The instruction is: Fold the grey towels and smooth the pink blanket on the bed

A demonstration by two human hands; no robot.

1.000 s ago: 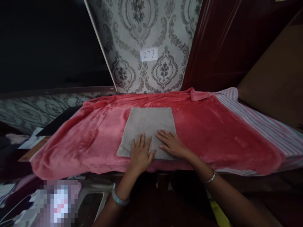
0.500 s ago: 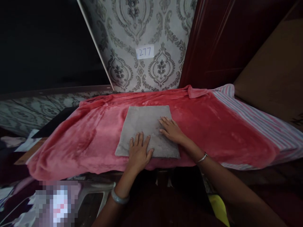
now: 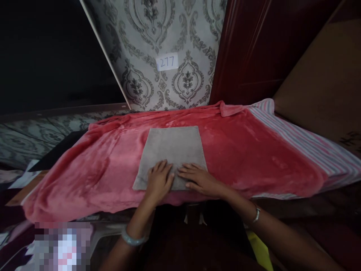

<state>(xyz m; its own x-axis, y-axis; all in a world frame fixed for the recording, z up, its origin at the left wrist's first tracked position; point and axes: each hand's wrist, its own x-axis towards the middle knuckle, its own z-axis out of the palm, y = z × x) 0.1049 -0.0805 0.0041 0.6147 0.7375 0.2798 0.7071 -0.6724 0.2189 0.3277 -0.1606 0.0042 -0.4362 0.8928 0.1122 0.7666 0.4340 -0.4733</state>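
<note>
Drew the right hand [image 3: 200, 180] nearer across the grey cloth [image 3: 175, 145] since the earlier frame, ending closer beside the left hand [image 3: 160, 180]. Showed a dark screen [image 3: 53, 56] at the far left. Rested the left hand open and palm down on the cloth's near left part, fingers close together. Had the grey cloth flat on the red blanket [image 3: 239, 150], around mid-length. Laid the right hand open on the cloth's near right part, fingers slightly parted. Showed striped fabric [image 3: 300, 139] at right.

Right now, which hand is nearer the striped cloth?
The right hand. It lies on the gray cloth, with red blanket between it and the striped cloth. The left hand, also on the gray cloth, is farther left.
</note>
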